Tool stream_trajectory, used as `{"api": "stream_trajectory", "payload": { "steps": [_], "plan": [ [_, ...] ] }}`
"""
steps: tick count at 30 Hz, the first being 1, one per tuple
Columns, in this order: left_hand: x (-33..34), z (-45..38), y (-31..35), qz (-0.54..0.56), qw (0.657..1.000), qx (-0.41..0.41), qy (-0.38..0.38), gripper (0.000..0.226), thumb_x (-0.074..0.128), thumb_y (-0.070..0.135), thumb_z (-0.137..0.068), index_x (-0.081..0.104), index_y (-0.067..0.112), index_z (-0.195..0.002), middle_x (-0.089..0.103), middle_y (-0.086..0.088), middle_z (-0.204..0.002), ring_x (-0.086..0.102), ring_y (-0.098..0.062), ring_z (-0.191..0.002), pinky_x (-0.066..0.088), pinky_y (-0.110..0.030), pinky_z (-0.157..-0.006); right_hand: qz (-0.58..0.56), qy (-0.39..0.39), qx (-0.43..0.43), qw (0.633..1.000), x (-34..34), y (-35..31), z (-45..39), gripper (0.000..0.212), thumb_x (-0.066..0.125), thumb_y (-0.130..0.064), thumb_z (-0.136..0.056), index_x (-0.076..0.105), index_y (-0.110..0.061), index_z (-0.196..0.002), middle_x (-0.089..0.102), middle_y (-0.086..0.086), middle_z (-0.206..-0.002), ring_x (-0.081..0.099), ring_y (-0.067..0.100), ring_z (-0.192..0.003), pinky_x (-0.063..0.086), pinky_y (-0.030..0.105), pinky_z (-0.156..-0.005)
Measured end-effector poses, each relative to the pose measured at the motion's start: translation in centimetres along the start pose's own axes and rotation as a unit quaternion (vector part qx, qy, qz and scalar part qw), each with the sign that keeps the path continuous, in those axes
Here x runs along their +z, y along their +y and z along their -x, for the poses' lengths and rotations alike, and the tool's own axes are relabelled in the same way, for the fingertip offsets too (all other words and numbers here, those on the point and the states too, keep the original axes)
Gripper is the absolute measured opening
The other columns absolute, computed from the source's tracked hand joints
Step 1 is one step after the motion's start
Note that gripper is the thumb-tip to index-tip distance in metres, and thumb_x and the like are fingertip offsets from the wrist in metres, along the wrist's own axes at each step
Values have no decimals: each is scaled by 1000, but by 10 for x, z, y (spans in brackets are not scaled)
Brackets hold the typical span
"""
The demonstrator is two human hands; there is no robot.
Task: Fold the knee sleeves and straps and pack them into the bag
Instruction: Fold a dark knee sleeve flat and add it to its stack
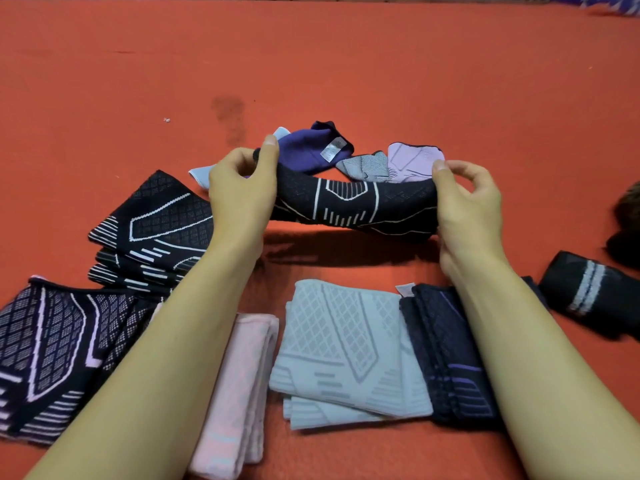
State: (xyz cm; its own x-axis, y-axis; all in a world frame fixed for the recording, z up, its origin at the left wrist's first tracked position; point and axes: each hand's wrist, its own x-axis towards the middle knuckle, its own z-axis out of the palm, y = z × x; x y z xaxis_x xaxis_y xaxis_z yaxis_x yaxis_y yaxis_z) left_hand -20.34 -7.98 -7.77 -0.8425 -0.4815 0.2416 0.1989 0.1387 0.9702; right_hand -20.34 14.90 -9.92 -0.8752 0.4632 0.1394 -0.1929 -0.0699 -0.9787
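Note:
A black knee sleeve with white lines (pixel 353 206) hangs stretched just above the red surface. My left hand (pixel 242 188) grips its left end and my right hand (pixel 467 202) pinches its right end. Behind it lie a purple sleeve (pixel 311 147), a grey one (pixel 363 166) and a lilac one (pixel 412 161), all unfolded. Near me sit folded pieces: black-and-white sleeves (pixel 152 233), a black-and-lilac sleeve (pixel 52 351), a pink one (pixel 235 393), a light blue stack (pixel 343 351) and a navy one (pixel 446 351). No bag is in view.
A black strap with grey stripes (pixel 585 292) lies at the right, with a dark object (pixel 627 230) beyond it at the frame edge. The red mat (pixel 311 64) stretches far back to a railing. A light blue piece (pixel 199 174) peeks out behind my left hand.

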Motion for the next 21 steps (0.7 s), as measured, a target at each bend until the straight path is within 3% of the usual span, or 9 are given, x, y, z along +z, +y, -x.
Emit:
{"api": "stream_trajectory", "payload": {
  "steps": [2, 4, 9, 12, 14, 18, 21],
  "plan": [
    [-2, 0, 2, 6, 1000, -9, -14, 46, 67, 47, -96, 59, 22, -57, 52, 7, -59, 49, -13, -64, 46, -31, -64, 4, -4, -49, 999, -2, -1, 0, 3, 66, -26, -99, 67, -24, -97, 66, -1, -81, 54, 13, -75, 43, 28, -68],
    [-4, 0, 5, 28, 999, -18, -12, 48, 69, 46, -92, 60, 20, -53, 53, 3, -59, 50, -17, -64, 49, -36, -69, 18, 9, -85, 996, -5, -4, -1, 7, 64, -23, -101, 69, -23, -97, 68, -3, -80, 55, 9, -76, 44, 24, -68],
    [-5, -3, 5, 98, 994, -42, -11, 33, 67, 40, -95, 61, 14, -75, 63, -2, -74, 47, -18, -71, 36, -34, -68, 50, 29, -148, 987, -8, -7, -2, 5, 64, -29, -98, 66, -27, -94, 58, 2, -72, 45, 11, -65, 36, 29, -61],
    [-1, -1, 4, 72, 997, -24, -5, 47, 59, 40, -100, 48, 5, -71, 36, -8, -72, 32, -22, -69, 26, -36, -64, 74, 39, -169, 982, -8, -6, -2, 7, 63, -35, -98, 63, -31, -93, 59, -3, -70, 47, 9, -63, 38, 29, -62],
    [0, 1, 4, 39, 999, -7, -5, 56, 53, 41, -104, 48, -9, -78, 35, -6, -77, 30, -22, -72, 25, -35, -65, 93, 50, -163, 981, -8, -4, -4, 9, 62, -40, -99, 63, -33, -92, 64, -7, -77, 54, 8, -69, 44, 30, -68],
    [0, 4, 3, -1, 999, -12, -44, 67, 49, 51, -105, 55, -12, -84, 37, -4, -79, 33, -20, -72, 27, -34, -67, 130, 68, -154, 977, -8, -1, -6, 13, 59, -38, -101, 68, -29, -104, 69, -11, -95, 59, 3, -86, 47, 19, -79],
    [1, 7, 3, -13, 996, -34, -87, 62, 68, 57, -92, 62, -4, -91, 52, -6, -78, 51, -19, -72, 48, -39, -71, 123, 43, -88, 988, -8, 3, -9, 25, 67, -31, -98, 70, -19, -119, 70, -8, -109, 61, -1, -93, 46, 10, -86]
  ]
}}
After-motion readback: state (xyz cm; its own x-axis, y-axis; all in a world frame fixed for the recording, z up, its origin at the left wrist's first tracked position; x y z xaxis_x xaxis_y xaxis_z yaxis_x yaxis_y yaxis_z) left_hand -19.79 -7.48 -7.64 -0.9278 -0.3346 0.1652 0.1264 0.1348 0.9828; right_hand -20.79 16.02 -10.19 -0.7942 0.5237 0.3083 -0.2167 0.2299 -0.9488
